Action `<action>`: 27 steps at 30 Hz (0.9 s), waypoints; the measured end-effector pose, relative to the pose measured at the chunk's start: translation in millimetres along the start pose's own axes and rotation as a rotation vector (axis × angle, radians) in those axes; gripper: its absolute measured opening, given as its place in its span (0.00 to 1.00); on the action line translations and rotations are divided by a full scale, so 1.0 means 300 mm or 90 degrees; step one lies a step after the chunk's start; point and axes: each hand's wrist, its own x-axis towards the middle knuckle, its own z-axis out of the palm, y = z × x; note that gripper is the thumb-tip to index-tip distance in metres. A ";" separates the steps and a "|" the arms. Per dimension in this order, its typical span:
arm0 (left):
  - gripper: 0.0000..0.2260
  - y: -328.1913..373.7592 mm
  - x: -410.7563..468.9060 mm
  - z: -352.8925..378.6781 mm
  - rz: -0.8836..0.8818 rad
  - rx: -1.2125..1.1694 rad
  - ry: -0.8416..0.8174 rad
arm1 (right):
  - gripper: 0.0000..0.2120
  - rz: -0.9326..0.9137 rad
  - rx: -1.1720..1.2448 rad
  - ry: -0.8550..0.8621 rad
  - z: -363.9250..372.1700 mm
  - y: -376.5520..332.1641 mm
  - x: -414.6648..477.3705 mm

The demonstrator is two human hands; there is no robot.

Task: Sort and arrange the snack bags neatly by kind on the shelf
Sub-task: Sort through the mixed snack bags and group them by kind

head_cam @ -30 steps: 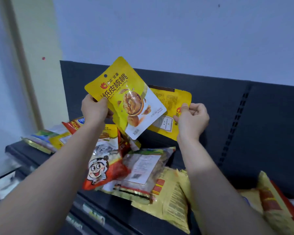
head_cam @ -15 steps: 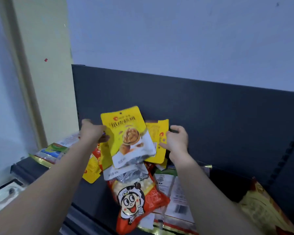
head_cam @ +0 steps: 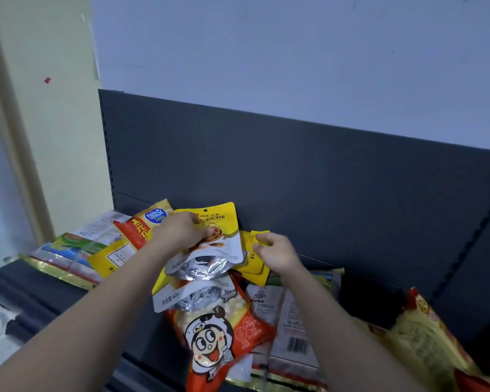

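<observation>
pouch of walnuts [head_cam: 219,220], yellow with silver base, gripped by left hand [head_cam: 178,234]; right hand [head_cam: 276,251] pinches second yellow pouch [head_cam: 252,268].

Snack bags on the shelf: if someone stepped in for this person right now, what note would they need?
Left hand grips a yellow walnut bag, upright near the shelf back panel.
Right hand pinches a second yellow bag beside it.
A third walnut bag lies in front, over the red cartoon bag.
Done: the walnut bags are nearly gathered.
Left: set these two down together, then sort the left heap and the right heap.
</observation>
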 end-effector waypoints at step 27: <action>0.26 0.904 -0.545 0.543 0.401 -0.114 -0.209 | 0.50 0.162 -0.447 -0.198 -0.922 0.442 -0.693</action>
